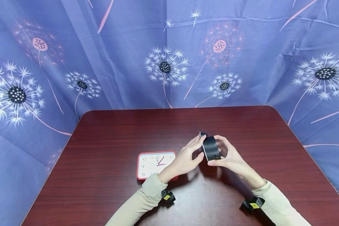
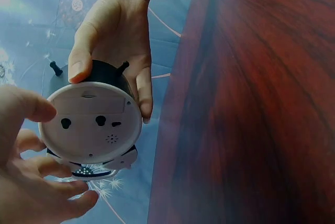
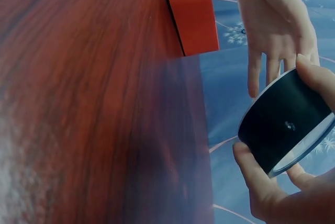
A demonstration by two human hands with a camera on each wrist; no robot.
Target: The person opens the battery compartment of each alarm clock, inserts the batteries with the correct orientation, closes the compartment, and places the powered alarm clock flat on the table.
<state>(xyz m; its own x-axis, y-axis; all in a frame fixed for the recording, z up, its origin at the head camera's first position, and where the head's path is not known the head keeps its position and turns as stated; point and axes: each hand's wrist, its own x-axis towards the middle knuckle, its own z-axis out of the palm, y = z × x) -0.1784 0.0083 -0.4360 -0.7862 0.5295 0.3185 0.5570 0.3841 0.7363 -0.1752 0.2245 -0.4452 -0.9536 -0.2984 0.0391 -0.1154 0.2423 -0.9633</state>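
Observation:
Above the middle-right of the table, my right hand [image 1: 234, 159] grips a round black alarm clock [image 1: 211, 148] by its casing, thumb and fingers on opposite sides. In the left wrist view its white back [image 2: 89, 122] shows a battery cover, dark knobs or slots and small speaker holes. Two short black feet [image 2: 122, 68] stick out on the side near the right hand. My left hand [image 1: 188, 159] is beside the white back with loosely extended fingers, a fingertip at its edge. The clock's dial is hidden.
A red-framed rectangular clock [image 1: 147, 166] with a white dial lies on the table, partly covered by the left forearm. The dark red wooden table [image 1: 110, 131] ends at a blue dandelion-print curtain [image 1: 124, 62]. Wrist cameras [image 1: 168, 196] are strapped at both sleeves.

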